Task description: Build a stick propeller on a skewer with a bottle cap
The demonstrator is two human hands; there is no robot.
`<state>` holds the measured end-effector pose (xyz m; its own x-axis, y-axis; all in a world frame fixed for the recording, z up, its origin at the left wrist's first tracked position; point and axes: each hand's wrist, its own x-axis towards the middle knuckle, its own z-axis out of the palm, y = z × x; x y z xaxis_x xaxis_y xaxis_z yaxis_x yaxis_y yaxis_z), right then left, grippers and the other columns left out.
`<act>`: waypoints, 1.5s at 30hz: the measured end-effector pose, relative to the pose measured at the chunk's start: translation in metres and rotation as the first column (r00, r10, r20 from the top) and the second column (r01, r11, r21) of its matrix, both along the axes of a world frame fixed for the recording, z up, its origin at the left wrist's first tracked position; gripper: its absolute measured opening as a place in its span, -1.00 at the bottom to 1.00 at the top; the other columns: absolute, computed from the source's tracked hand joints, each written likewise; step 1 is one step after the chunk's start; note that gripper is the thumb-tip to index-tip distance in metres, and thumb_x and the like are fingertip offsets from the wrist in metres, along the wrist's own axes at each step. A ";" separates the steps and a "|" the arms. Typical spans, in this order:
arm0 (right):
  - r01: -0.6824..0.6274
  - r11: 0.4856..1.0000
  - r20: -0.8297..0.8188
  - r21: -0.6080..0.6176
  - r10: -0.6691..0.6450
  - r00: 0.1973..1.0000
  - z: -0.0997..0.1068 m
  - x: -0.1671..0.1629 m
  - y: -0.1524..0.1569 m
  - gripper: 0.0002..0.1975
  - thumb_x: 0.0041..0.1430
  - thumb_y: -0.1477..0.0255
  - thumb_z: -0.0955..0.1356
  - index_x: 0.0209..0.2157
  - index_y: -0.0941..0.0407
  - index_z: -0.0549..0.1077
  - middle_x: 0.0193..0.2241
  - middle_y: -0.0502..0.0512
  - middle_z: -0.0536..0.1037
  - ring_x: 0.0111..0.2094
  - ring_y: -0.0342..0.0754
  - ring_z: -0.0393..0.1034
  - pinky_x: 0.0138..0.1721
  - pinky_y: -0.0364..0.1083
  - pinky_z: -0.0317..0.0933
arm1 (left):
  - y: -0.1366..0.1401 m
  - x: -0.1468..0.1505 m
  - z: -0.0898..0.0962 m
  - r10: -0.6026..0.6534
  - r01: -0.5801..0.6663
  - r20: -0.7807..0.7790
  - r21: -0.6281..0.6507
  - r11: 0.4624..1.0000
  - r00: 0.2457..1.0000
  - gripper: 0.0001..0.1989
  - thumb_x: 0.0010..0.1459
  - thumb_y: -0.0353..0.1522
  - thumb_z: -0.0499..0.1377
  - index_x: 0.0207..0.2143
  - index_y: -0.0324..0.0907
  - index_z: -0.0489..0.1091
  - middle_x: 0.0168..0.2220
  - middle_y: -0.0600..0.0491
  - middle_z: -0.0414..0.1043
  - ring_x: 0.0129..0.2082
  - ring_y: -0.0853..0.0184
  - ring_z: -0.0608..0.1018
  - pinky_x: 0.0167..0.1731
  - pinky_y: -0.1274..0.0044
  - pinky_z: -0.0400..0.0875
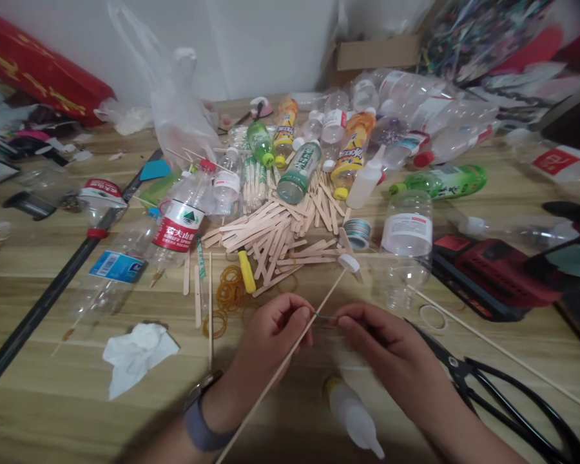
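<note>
My left hand [280,332] is closed around a thin wooden stick [265,390], which slants from the bottom edge up to a white bottle cap [348,262] at its far end. My right hand [384,338] pinches a thin bluish strand [325,317], thread or wire. This strand runs across to the stick at my left fingertips, where its end is hidden. Between my forearms lies a white squeeze bottle [355,415] with a pointed nozzle. Black-handled scissors [493,386] rest beside my right forearm.
Craft sticks [275,235] lie heaped ahead, with rubber bands [229,290], a yellow-handled tool [246,272] and a spool [356,233] nearby. Plastic bottles [178,222] spread across the back and left. A red-black power tool [493,277] sits right; crumpled tissue [138,354] lies left.
</note>
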<state>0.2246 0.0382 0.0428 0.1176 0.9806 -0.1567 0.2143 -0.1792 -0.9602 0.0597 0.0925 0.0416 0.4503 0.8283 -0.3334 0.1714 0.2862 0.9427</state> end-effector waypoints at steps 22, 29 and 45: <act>-0.057 0.987 -0.187 -0.152 0.028 0.982 0.002 -0.005 -0.001 -0.82 0.00 0.28 0.33 -0.45 0.08 0.51 -0.71 -0.15 0.12 -0.66 -0.23 -0.13 -0.67 -0.18 -0.26 | 0.006 -0.004 0.012 -0.245 0.243 0.008 -0.146 0.959 0.969 -0.94 0.06 -0.37 0.04 -0.43 -0.14 0.29 -0.78 0.32 0.10 -0.76 0.52 0.11 -0.70 0.65 -0.04; -0.039 0.985 -0.197 -0.167 0.006 0.980 0.003 -0.009 0.001 -0.80 -0.05 0.24 0.40 -0.53 0.08 0.54 -0.71 -0.12 0.18 -0.64 -0.23 -0.08 -0.63 -0.16 -0.25 | 0.008 -0.005 0.004 -0.228 0.235 0.065 -0.163 0.958 0.972 -0.95 0.02 -0.38 0.04 -0.45 -0.15 0.28 -0.78 0.32 0.09 -0.77 0.53 0.09 -0.72 0.65 -0.08; -0.086 0.931 -0.588 -0.355 -0.151 0.794 -0.001 -0.008 0.002 -0.62 -0.28 0.17 0.58 -0.50 0.15 0.53 -0.76 -0.23 0.14 -0.74 -0.35 -0.16 -0.69 -0.21 -0.33 | 0.008 -0.007 0.011 -0.298 0.305 0.076 -0.115 0.945 0.952 -0.93 0.05 -0.34 0.03 -0.44 -0.14 0.25 -0.79 0.32 0.08 -0.78 0.53 0.07 -0.72 0.66 -0.07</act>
